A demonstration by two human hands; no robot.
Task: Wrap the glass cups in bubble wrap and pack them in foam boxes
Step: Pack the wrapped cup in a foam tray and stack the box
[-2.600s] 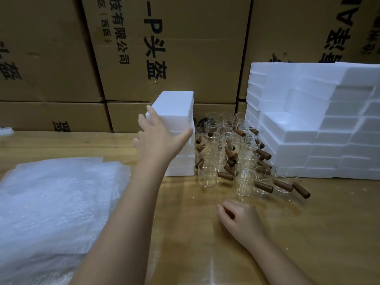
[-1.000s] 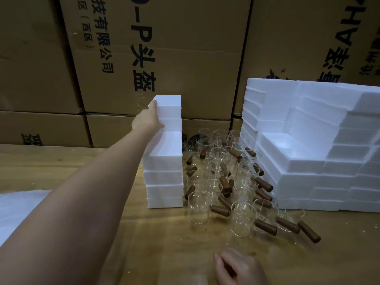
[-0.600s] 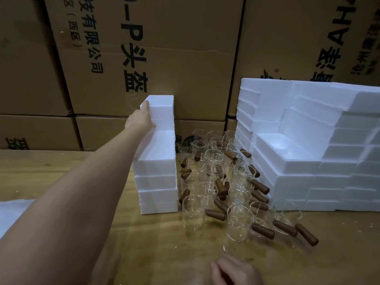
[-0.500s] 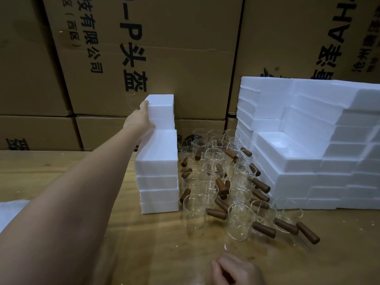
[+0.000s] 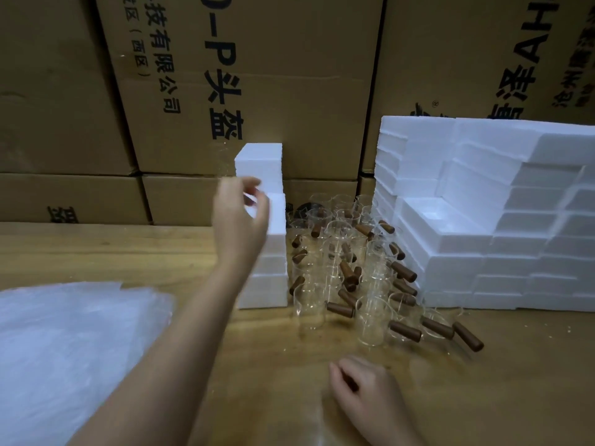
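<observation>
Here, the glass cups (image 5: 347, 268) are seen standing upright, mouths up, crowded in the middle of the worktop (image 5: 515, 381) towards its far edge. They are set between a narrow foam stack (image 5: 267, 284) on the left and a wide, stepped foam stack (image 5: 483, 246) on the right. Their brown wooden handles (image 5: 405, 331) are turned out sideways, the long axis of most slanted towards the right and the near edge. The boxes of the narrow stack are laid flat with the long axis running from near edge to far edge, and its rear part is built higher. Bubble wrap (image 5: 64, 349) is spread at the near left corner, and cardboard cartons (image 5: 273, 75) are stacked beyond the far edge

The left hand (image 5: 240, 220) is held in the air before the narrow stack, fingers loosely curled, thumb and forefinger a little apart, nothing gripped. The right hand (image 5: 363, 391) is rested on the worktop by the near edge, fingers loosely bent, nothing held

Against half a second ago, the left hand, then laid against the top box (image 5: 259, 165), is drawn back from it; the stack is left as it was
</observation>
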